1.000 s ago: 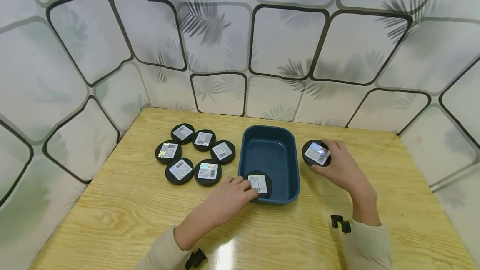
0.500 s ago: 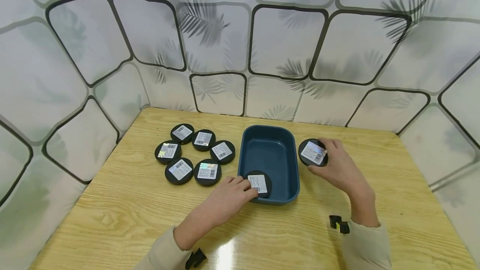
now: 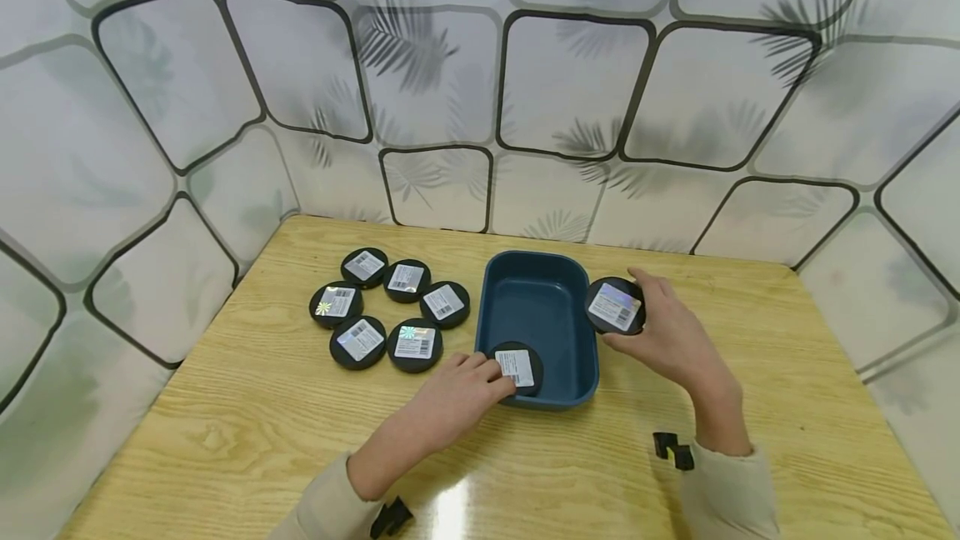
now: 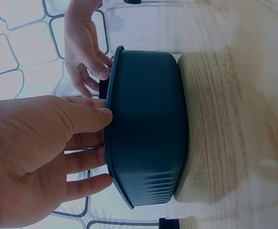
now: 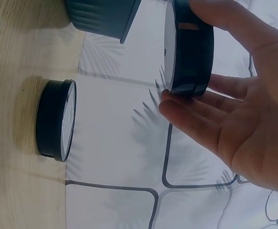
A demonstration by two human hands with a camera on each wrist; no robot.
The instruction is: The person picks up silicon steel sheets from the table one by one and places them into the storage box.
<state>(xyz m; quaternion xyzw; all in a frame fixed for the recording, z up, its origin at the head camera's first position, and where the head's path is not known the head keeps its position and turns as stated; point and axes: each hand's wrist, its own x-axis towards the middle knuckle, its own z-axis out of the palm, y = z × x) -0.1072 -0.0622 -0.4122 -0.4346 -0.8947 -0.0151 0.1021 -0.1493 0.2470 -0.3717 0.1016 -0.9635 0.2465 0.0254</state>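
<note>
My right hand (image 3: 671,340) grips a flat, round black container (image 3: 615,306) with a white label, holding it by its edge beside the right rim of the blue plastic bin (image 3: 553,394). The right wrist view shows thumb and fingers round the edge of that held container (image 5: 191,52). My left hand (image 3: 453,398) is at the bin's near left corner. In the left wrist view its thumb (image 4: 93,118) presses the rim from outside, with the fingers over the far side. A second round container (image 3: 517,367) lies in that corner of the bin, close by the left fingers.
Several matching black containers (image 3: 415,345) lie in a ring on the wooden table (image 3: 247,415) left of the bin. Another container (image 5: 55,119) sits on the table in the right wrist view, hidden in the head view. A patterned wall (image 3: 442,107) encloses the table's back and sides.
My right hand has moved left with the round container, from right of the bin to its right rim. The left hand has stayed at the bin's corner.
</note>
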